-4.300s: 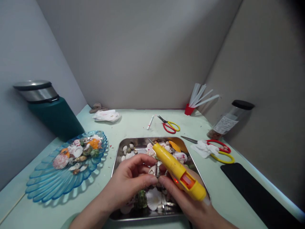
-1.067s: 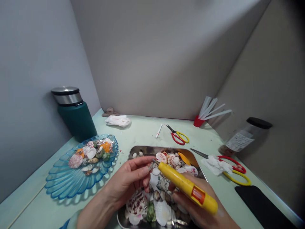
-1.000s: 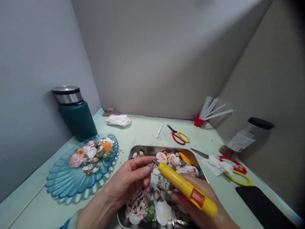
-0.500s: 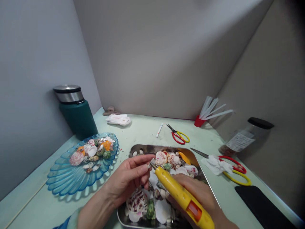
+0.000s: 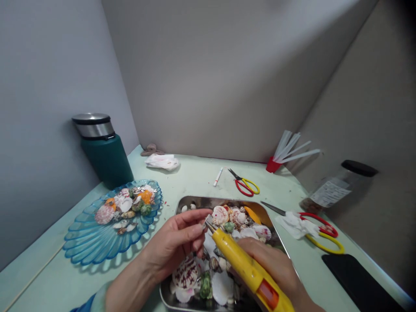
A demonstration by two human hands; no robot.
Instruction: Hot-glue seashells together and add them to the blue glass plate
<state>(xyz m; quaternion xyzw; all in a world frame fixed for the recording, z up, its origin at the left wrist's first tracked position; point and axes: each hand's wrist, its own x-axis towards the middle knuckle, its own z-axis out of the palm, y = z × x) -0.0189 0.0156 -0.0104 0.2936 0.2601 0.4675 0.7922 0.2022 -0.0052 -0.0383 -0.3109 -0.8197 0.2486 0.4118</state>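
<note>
My right hand (image 5: 269,260) is wrapped around a yellow hot glue gun (image 5: 240,260), its metal nozzle pointing up and left. Between thumb and forefinger, my left hand (image 5: 177,242) pinches a small greyish-white piece (image 5: 206,221), perhaps a shell bit; it is too small to name. The nozzle tip is at this piece, and I cannot tell whether they touch. Below both hands lies a metal tray (image 5: 208,200) of seashells. In it are a striped scallop shell (image 5: 186,274), a white shell (image 5: 222,288) and a green snail shell (image 5: 205,286).
A blue scalloped plate (image 5: 94,247) with shells stands left, before a green flask (image 5: 108,160). Behind the tray lie small scissors (image 5: 245,185) and a white marker (image 5: 218,177). At right are large scissors (image 5: 320,234), tissue (image 5: 297,225), a jar (image 5: 338,186) and a red cup (image 5: 273,165) of white sticks.
The glue gun's nozzle has shifted very slightly relative to the small piece, which shows a little more now. Both hands keep nearly the same place and hold.
</note>
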